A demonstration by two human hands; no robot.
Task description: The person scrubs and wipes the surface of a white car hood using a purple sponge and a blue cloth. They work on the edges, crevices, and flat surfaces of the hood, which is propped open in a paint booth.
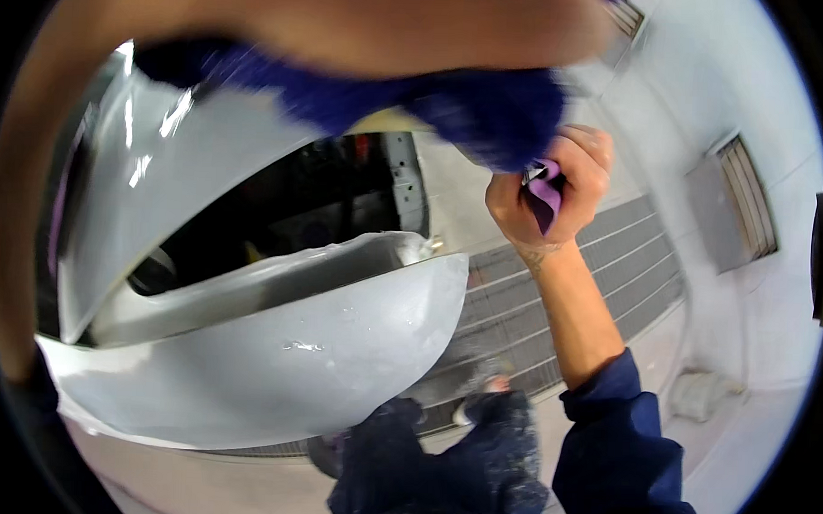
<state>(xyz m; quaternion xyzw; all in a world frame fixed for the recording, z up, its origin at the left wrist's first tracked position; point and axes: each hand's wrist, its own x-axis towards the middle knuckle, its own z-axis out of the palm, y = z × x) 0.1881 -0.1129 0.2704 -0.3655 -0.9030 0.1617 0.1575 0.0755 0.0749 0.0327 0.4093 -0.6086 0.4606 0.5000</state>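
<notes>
My left arm bends up along the left rim, and my blurred left hand point(419, 26) passes very close to the camera at the top. A dark blue cloth point(484, 110) is bunched under that hand; the fingers around it are not distinct. My right hand point(570, 181) is closed around a folded purple sheet point(544, 194) with a dark inner side. The right fist meets the cloth's lower end in the picture; whether it grips it too is unclear. Below my left hand lies a curved light-grey car body panel point(299, 355), with small glossy spots on its surface.
Another grey car panel point(163, 173) slopes at the left beside a dark opening point(305, 192) in the bodywork. Slatted floor grating point(636, 251) runs under my right forearm. Pale walls carry louvred fittings point(746, 201). A grey object point(702, 396) sits low at the right.
</notes>
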